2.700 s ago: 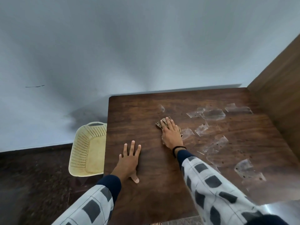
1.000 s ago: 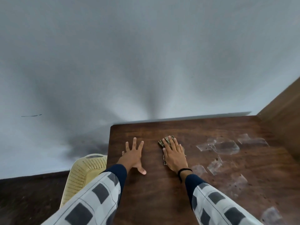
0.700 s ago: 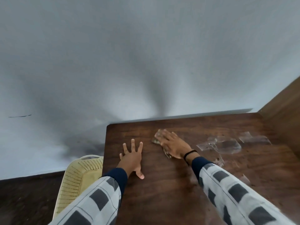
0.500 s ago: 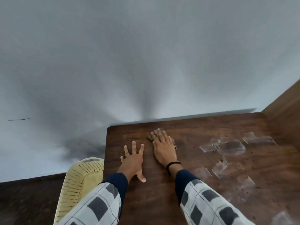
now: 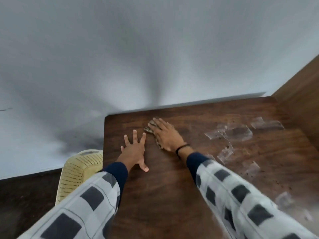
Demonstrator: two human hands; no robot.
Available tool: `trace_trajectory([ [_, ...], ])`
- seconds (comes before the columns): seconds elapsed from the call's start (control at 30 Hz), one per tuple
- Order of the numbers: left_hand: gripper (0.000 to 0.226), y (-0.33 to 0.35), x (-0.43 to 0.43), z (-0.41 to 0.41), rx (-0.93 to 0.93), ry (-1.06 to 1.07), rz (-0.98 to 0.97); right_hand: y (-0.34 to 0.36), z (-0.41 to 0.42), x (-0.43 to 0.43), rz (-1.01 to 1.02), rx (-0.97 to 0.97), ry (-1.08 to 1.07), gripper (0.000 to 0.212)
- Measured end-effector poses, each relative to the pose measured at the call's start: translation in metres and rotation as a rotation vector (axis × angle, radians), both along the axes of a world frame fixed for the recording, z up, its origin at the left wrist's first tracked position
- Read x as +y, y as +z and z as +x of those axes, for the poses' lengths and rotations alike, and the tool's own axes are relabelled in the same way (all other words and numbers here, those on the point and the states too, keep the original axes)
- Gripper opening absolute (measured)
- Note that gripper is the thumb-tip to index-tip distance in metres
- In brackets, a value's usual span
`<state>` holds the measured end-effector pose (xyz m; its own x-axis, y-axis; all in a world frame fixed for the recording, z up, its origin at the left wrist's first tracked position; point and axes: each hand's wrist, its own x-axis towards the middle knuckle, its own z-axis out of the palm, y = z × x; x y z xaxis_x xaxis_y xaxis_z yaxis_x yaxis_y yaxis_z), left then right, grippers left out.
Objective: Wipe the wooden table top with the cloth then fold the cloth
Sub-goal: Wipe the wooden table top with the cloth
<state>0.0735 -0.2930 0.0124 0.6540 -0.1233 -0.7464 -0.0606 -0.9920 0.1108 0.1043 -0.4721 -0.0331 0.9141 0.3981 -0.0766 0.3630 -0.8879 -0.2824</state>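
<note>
A dark wooden table top (image 5: 172,195) fills the lower right of the head view. My right hand (image 5: 164,135) lies flat on a small brown patterned cloth (image 5: 148,129), pressing it onto the wood near the table's far left part; only the cloth's edges show around the fingers and palm. My left hand (image 5: 133,150) rests flat on the table with fingers spread, just left of the right hand and apart from the cloth.
Several shiny wet or taped patches (image 5: 231,133) mark the table's right half. A wooden panel (image 5: 303,87) rises along the right edge. A cream perforated plastic basket (image 5: 77,171) stands on the dark floor left of the table. A pale wall lies behind.
My right hand has slid the cloth back and forth over the table's far left part, now angled leftward. The left hand stays flat in about the same place.
</note>
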Motion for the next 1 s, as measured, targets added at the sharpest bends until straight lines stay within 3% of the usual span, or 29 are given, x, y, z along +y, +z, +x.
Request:
trace_trajectory([
  [0.07,0.155,0.0,-0.001,0.001,0.006,-0.001,0.001,0.008,0.023,-0.011,-0.033,0.032,-0.094,0.053],
  [0.17,0.156,-0.001,0.001,0.002,-0.002,0.001,0.014,0.013,0.036,0.002,0.017,0.063,-0.418,0.054],
  [0.37,0.156,-0.002,-0.001,0.003,0.013,0.003,0.024,0.008,0.025,0.003,-0.006,0.044,-0.083,0.052],
  [0.53,0.158,-0.005,0.003,0.005,0.009,0.004,0.022,0.009,0.026,0.019,0.01,0.037,-0.36,0.053],
  [0.63,0.157,-0.006,0.003,0.004,-0.004,-0.002,0.019,-0.002,-0.002,0.029,0.039,0.014,-0.147,0.052],
  [0.73,0.157,-0.005,0.0,0.005,0.003,-0.001,0.02,0.005,0.023,0.003,-0.029,0.047,0.081,0.054],
  [0.8,0.157,-0.005,0.001,0.006,0.011,0.002,0.018,0.017,0.05,-0.008,-0.068,0.095,0.018,0.054],
  [0.9,0.157,-0.006,0.004,0.004,0.001,0.003,0.009,0.018,0.052,-0.001,-0.015,0.099,-0.303,0.053],
  [1.0,0.157,-0.006,0.003,0.004,0.004,-0.006,0.007,0.007,0.014,0.019,-0.01,0.045,-0.211,0.053],
])
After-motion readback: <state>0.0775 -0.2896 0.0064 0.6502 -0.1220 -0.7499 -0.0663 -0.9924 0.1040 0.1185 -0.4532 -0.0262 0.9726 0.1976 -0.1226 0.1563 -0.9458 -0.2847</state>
